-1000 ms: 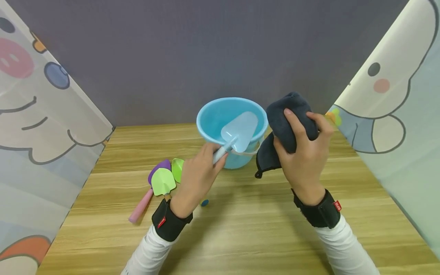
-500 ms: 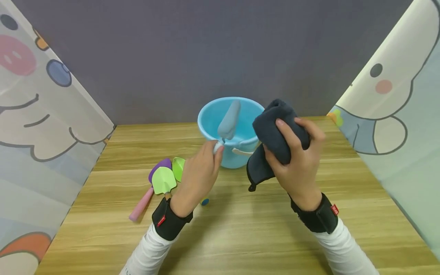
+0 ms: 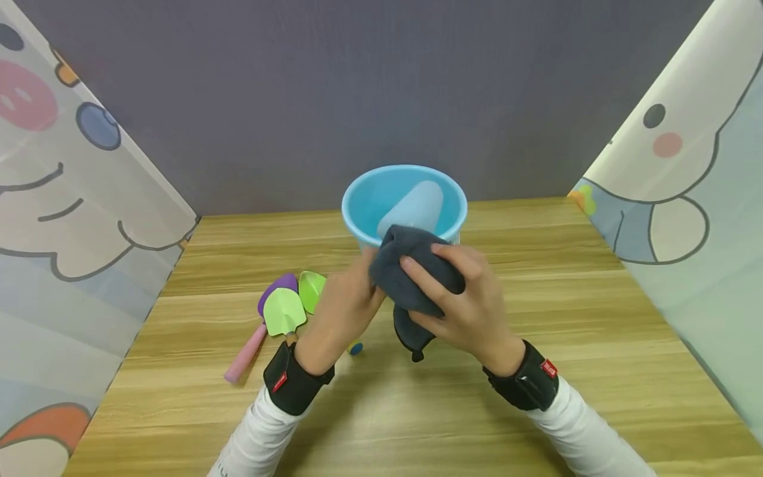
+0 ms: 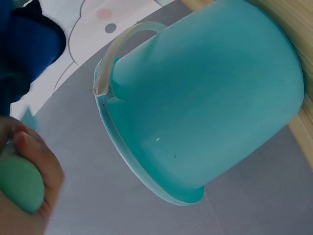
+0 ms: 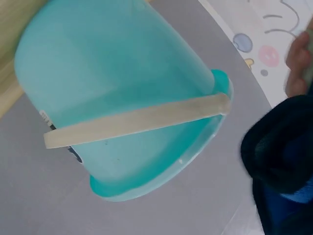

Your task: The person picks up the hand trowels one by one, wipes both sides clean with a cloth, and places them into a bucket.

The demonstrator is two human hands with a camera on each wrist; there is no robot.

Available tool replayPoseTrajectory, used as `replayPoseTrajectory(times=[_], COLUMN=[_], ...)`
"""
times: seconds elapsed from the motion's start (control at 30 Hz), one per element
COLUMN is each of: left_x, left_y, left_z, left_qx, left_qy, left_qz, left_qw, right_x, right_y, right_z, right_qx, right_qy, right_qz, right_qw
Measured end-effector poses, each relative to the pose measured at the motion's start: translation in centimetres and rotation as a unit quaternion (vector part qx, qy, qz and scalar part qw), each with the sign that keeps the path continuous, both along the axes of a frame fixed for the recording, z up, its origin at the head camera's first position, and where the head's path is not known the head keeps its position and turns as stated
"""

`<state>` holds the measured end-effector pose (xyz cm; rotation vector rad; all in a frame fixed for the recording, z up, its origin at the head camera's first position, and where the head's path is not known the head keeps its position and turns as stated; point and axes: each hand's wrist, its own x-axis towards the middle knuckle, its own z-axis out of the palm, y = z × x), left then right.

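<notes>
My left hand [image 3: 341, 315] grips the handle of a light blue toy shovel [image 3: 420, 202], whose blade lies over the bucket's opening in the head view. The handle's end [image 4: 19, 183] shows in the left wrist view. My right hand [image 3: 471, 308] holds a bunched dark grey cloth [image 3: 411, 271] at the base of the blade, beside the left fingers. The cloth hides where handle and blade join. A loose corner with a small loop hangs below. Behind both hands stands an upright light blue bucket [image 3: 365, 202] with a whitish carrying handle [image 5: 137, 120].
Left of my left hand lie a light green toy shovel [image 3: 283, 313], a smaller green blade [image 3: 310, 291], and a purple shovel [image 3: 277, 289] with a pink handle. A blue-tipped end [image 3: 356, 348] peeks out beside the left wrist. A grey panel [image 3: 381, 99] rises behind.
My right hand has carried the cloth leftward and down onto the blue shovel. The shovel's blade turned edge-on, then back to face up more. My left hand has stayed nearly in place.
</notes>
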<state>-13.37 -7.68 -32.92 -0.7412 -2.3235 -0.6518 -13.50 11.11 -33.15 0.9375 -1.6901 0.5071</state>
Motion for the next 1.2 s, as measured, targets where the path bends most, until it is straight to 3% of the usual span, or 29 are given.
replayPoseTrajectory(times=[0.17,0.9,1.2], left_x=[0.3,0.3,0.2], left_y=[0.2,0.5,0.5], left_z=[-0.3,-0.3,-0.1], left_qx=[-0.019,-0.058,-0.073], left_qy=[0.017,0.072,0.076], left_qz=[-0.031,-0.043,-0.052], left_qw=[0.9992,0.9948,0.9931], right_x=[-0.2,-0.3,-0.5], right_y=[-0.4,0.3,0.8], right_z=[-0.3,0.1,0.4], right_qx=[0.000,-0.029,-0.082], right_qy=[-0.005,-0.047,-0.081], right_qz=[-0.022,-0.051,-0.047], right_qw=[1.000,0.997,0.992])
